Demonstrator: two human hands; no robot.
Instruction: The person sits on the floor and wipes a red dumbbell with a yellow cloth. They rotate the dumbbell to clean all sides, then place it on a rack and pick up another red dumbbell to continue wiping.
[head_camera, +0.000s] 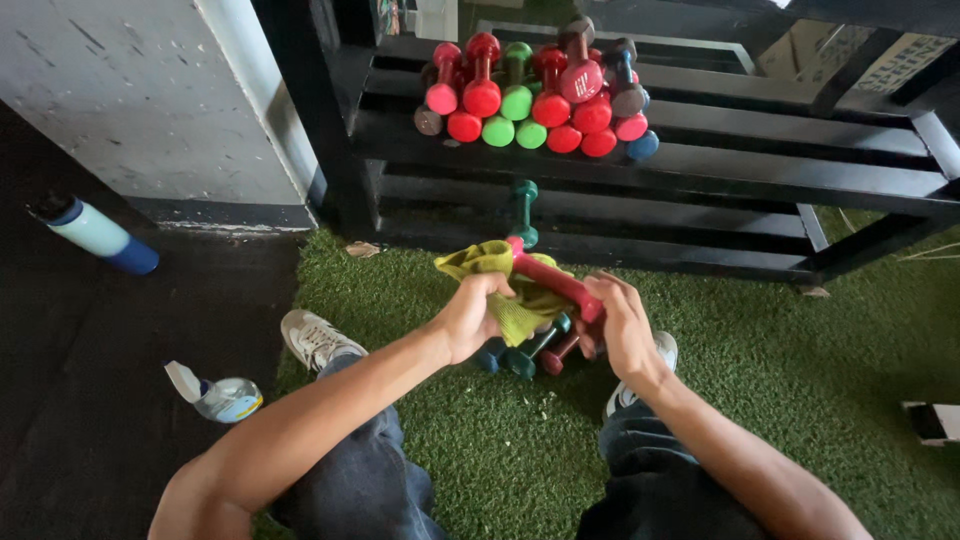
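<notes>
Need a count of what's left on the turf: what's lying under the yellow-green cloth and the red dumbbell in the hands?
Under the cloth and red dumbbell, a teal dumbbell and a dark red one lie on the turf. Hands and cloth hide any others.

Two hands (470, 315), one yellow-green cloth (500, 285), one held red dumbbell (555, 283), two bottles (95, 232).

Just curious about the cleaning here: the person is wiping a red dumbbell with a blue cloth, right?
Not quite. The cloth is yellow-green, not blue, as the head view shows. The left hand holds it against the red dumbbell, which the right hand grips at its other end.
</notes>
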